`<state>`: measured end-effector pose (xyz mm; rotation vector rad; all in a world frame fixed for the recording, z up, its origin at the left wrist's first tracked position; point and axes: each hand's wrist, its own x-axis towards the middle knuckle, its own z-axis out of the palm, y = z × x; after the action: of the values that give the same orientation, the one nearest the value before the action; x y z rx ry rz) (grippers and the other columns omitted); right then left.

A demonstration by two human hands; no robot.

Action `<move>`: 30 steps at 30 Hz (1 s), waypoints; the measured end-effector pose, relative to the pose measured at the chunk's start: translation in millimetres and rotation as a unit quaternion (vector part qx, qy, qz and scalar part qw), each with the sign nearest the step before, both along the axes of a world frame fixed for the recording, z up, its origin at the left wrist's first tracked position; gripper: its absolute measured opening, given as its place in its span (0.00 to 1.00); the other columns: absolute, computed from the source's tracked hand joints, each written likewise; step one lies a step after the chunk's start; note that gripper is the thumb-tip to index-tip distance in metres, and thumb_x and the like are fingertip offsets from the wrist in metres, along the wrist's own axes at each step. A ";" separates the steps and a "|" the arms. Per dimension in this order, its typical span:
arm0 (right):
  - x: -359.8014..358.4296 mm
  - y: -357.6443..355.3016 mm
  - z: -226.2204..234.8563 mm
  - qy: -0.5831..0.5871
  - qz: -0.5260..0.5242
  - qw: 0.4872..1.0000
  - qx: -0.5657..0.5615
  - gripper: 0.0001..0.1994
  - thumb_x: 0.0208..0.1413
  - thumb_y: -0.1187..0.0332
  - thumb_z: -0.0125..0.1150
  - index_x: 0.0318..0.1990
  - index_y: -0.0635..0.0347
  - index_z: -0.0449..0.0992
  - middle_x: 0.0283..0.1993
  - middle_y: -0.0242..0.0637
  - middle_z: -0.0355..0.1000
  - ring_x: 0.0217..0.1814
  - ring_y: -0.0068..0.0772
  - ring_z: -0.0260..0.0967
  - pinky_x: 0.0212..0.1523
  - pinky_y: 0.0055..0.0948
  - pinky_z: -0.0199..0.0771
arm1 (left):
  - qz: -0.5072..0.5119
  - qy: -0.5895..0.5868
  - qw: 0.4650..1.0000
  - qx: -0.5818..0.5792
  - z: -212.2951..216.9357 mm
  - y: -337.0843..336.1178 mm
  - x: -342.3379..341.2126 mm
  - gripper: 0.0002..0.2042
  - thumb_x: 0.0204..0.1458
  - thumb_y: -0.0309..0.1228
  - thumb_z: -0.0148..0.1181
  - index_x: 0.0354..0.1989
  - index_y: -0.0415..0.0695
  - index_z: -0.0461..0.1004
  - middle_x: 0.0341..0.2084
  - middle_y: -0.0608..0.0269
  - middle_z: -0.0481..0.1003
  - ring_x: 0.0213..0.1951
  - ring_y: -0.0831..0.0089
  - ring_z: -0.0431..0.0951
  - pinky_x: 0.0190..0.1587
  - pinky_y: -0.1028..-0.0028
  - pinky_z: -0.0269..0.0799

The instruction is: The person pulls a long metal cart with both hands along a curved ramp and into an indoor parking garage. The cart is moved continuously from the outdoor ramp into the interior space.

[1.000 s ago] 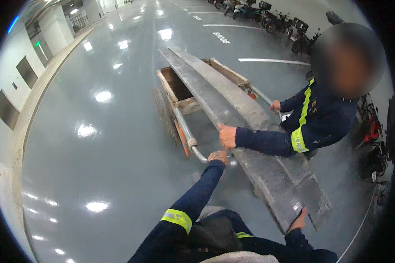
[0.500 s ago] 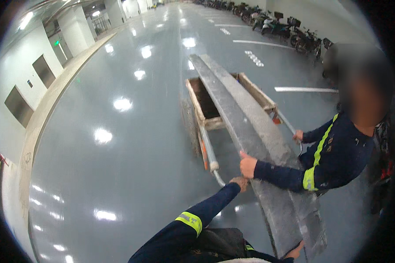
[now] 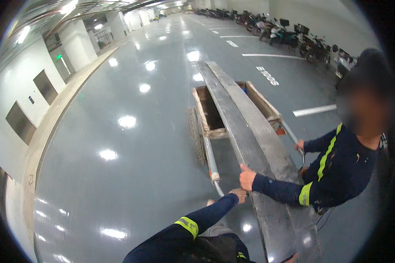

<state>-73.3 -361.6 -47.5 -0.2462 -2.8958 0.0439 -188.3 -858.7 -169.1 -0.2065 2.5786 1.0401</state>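
Two long grey slabs point(image 3: 232, 114) lie side by side lengthwise over a two-handled cart point(image 3: 217, 133) with a box-shaped body. My left hand point(image 3: 238, 195) is closed round the end of the cart's left handle, beside the slabs' left edge. At the lower edge of the view, part of my right hand point(image 3: 291, 258) shows at the near end of the slabs, gripping there; most of its fingers are hidden. A co-worker's hand point(image 3: 248, 177) rests on the left slab edge, thumb up, and their other hand point(image 3: 299, 145) holds the right cart handle.
The co-worker point(image 3: 338, 162) stands close on the right. A cart wheel point(image 3: 195, 136) shows at left. Parked motorbikes point(image 3: 289, 35) line the right wall. White lines point(image 3: 316, 110) mark the glossy grey floor point(image 3: 96, 188). Along the left wall, a pale kerb point(image 3: 52, 118) runs past metal doors point(image 3: 21, 122).
The cart and slabs sit slightly lower and further right in view. Parking lines and motorbikes have shifted too. Both my hands and the co-worker's hands keep their places.
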 end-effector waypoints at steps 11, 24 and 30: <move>-7.0 -64.8 17.2 0.004 -0.227 0.875 -0.428 0.25 0.49 0.52 0.50 0.42 0.70 0.69 0.41 0.44 0.68 0.41 0.36 0.64 0.44 0.32 0.63 | -0.033 -0.022 0.994 -0.101 10.2 -27.6 33.2 0.13 0.41 0.37 0.46 0.30 0.46 0.74 0.27 0.52 0.75 0.32 0.57 0.76 0.34 0.63 0.71; -35.9 -155.7 46.0 0.015 -0.280 0.814 -0.509 0.35 0.42 0.44 0.57 0.37 0.78 0.68 0.35 0.41 0.69 0.34 0.34 0.64 0.40 0.31 0.64 | 0.084 0.000 0.982 -0.167 40.7 -93.5 37.5 0.12 0.42 0.38 0.46 0.23 0.43 0.72 0.27 0.53 0.74 0.33 0.57 0.75 0.38 0.64 0.69; -65.3 -194.0 127.0 0.043 -0.234 0.835 -0.496 0.39 0.40 0.43 0.59 0.36 0.84 0.67 0.36 0.48 0.68 0.34 0.36 0.63 0.41 0.32 0.63 | 0.058 0.057 0.982 -0.172 68.1 -106.3 5.4 0.12 0.41 0.37 0.45 0.28 0.43 0.71 0.27 0.53 0.74 0.32 0.58 0.75 0.36 0.62 0.69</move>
<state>-138.6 -555.6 79.5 -1.0615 -2.3439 1.4154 -182.9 -965.1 -101.1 -0.3984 2.8673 0.6496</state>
